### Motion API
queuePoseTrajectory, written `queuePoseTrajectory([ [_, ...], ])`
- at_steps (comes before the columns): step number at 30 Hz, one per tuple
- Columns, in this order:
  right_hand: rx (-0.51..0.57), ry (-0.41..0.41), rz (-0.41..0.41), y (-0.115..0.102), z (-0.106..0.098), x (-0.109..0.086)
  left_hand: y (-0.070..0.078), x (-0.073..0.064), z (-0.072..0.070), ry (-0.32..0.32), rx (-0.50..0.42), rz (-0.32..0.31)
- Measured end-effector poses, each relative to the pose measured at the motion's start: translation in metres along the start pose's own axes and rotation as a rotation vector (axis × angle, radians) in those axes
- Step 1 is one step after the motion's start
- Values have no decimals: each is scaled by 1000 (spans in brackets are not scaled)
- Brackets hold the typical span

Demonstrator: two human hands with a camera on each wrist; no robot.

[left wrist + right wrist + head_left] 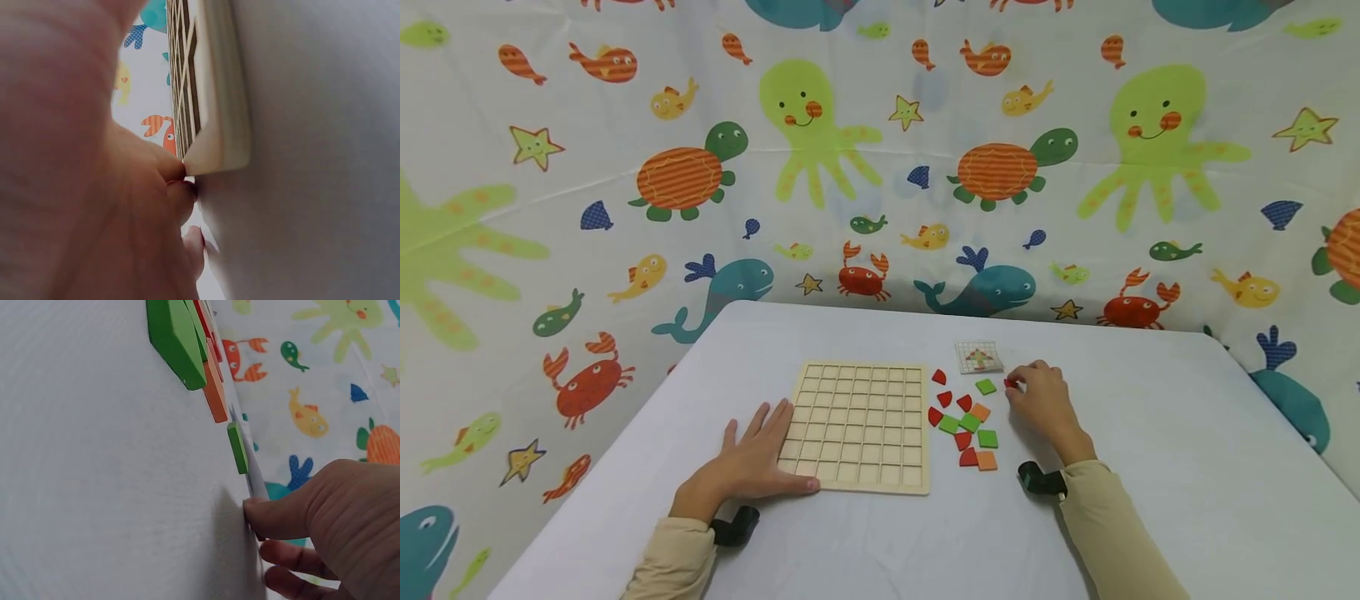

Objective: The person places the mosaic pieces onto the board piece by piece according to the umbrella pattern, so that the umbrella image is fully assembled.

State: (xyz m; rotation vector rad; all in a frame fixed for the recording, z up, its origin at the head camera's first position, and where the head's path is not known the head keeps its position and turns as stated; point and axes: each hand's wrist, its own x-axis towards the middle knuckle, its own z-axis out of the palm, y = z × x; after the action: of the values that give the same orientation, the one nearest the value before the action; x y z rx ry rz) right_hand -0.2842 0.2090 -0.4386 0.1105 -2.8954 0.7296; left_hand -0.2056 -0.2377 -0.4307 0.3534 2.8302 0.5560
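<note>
A square wooden grid board (859, 490) lies flat on the white table, divided into small square cells. My left hand (756, 462) rests with spread, straight fingers along its left edge, and the thumb touches the front edge near the corner. In the left wrist view the board's corner (219, 150) meets the fingers. Right of the pieces, my right hand (1043, 404) pinches a red piece (1010, 383) between thumb and fingers, low over the table. Most of that piece is hidden by the fingers. Just left of it lies a green diamond (986, 387).
Between board and right hand lie several red quarter-round pieces (968, 457), green pieces (988, 439) and orange squares (987, 461). A card with a printed coloured pattern on a grid (979, 357) lies behind them. A sea-animal curtain (865, 100) hangs behind the table (1187, 450).
</note>
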Motion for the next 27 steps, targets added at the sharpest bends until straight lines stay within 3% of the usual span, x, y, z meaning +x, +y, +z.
queuePoseTrajectory([
  [9,178,-57,49,4,2,-3,-1,0,4,-11,-21,-7],
  [16,277,-13,72,-3,-4,-5,0,-3,6,-9,-31,-13],
  [21,374,25,44,-29,-12,0,1,-4,4,-5,-25,-5],
  [27,525,14,-49,-84,-13,8,0,-3,4,4,-21,-2],
])
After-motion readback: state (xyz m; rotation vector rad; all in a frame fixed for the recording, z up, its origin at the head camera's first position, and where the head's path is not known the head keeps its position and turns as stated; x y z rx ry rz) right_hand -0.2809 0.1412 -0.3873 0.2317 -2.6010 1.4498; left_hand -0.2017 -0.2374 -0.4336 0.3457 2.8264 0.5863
